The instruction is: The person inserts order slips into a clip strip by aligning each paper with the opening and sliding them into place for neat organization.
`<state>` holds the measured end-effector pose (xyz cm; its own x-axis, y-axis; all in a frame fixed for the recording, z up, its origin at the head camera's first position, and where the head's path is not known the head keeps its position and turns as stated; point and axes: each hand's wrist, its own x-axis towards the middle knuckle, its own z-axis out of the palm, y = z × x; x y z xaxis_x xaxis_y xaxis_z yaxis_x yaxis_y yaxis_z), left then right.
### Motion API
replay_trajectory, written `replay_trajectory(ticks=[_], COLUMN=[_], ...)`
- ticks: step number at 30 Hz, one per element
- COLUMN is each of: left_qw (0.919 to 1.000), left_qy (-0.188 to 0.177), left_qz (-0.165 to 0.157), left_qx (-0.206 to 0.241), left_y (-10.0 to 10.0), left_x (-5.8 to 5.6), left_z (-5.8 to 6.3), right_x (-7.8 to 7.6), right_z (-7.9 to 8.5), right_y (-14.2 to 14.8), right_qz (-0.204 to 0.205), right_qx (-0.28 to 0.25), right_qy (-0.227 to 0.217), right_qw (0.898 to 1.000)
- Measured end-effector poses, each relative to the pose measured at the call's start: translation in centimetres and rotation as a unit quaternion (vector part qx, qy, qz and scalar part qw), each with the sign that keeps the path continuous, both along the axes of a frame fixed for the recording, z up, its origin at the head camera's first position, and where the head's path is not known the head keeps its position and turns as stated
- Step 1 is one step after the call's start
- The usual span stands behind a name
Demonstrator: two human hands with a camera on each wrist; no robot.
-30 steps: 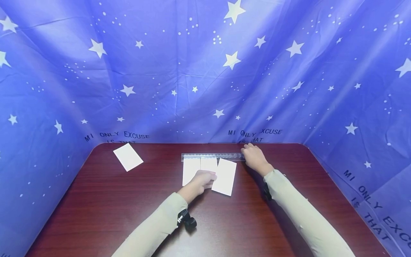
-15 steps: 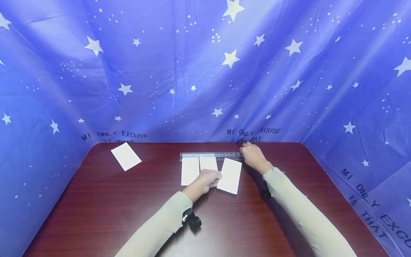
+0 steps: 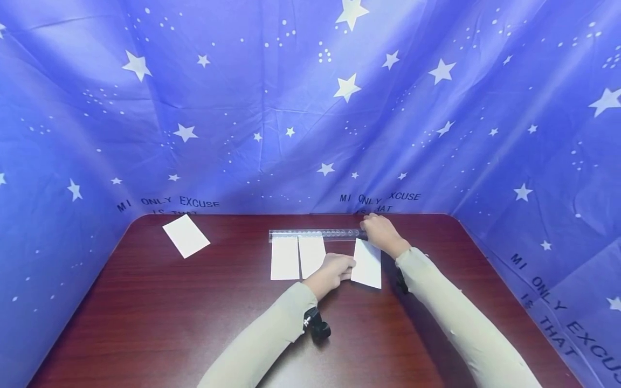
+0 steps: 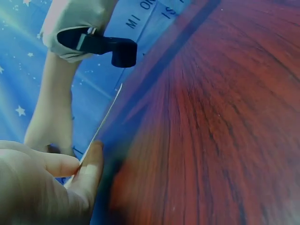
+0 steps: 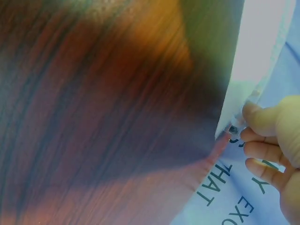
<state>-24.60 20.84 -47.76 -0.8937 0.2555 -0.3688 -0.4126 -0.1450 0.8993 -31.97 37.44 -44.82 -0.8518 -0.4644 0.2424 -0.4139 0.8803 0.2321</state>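
My left hand [image 3: 335, 269] pinches a blank white card [image 3: 367, 264] by its left edge, between thumb and fingers. That card is raised and tilted, just below the right end of a clear ruler [image 3: 335, 233]. Seen edge-on in the left wrist view, the card [image 4: 105, 117] is a thin line. At the ruler's right end, my right hand [image 3: 383, 233] holds it; in the right wrist view thumb and fingertips [image 5: 252, 108] grip the tip. Two more white cards lie side by side against the ruler: the left card [image 3: 285, 258] and the middle card [image 3: 310, 250], partly behind my left hand.
Another white card [image 3: 186, 236] lies askew at the far left of the dark red wooden table [image 3: 170, 312]. A blue star-patterned curtain [image 3: 271, 108] stands along the table's back and sides. A black wrist camera [image 3: 317, 326] hangs under the left sleeve.
My left hand has carried its card rightward along the ruler, baring more of the middle card. The right hand stays at the ruler's end. The view has shifted slightly.
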Motion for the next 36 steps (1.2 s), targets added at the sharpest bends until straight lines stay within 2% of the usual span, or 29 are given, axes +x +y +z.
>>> replay_trajectory(ticks=[4, 9, 14, 20, 27, 36], left_qw=[0.9999, 0.9998, 0.9998, 0.9995, 0.9978, 0.9948], left_qy=[0.0, -0.004, -0.007, -0.014, -0.038, -0.072], left_qz=[0.003, 0.0, 0.002, 0.006, 0.04, 0.054], left_qx=[0.015, 0.017, 0.019, 0.029, 0.038, 0.047], left_y=[0.5, 0.1, 0.0, 0.9, 2.3, 3.0], left_x=[-0.4, -0.7, -0.8, -0.7, -1.2, -1.5], left_z=[-0.6, -1.0, -0.7, -0.3, 0.2, 0.3], right_x=[0.0, -0.1, -0.1, -0.3, -0.4, -0.4], right_z=[0.1, 0.1, 0.1, 0.0, 0.1, 0.4], right_y=[-0.1, 0.0, 0.0, 0.0, 0.1, 0.1], right_qz=[0.002, -0.005, -0.004, 0.0, 0.023, 0.029], right_qx=[0.001, 0.014, 0.015, 0.007, -0.012, -0.012], right_qy=[0.002, -0.001, -0.002, -0.007, -0.011, -0.017], right_qw=[1.0, 1.0, 1.0, 1.0, 1.0, 0.999])
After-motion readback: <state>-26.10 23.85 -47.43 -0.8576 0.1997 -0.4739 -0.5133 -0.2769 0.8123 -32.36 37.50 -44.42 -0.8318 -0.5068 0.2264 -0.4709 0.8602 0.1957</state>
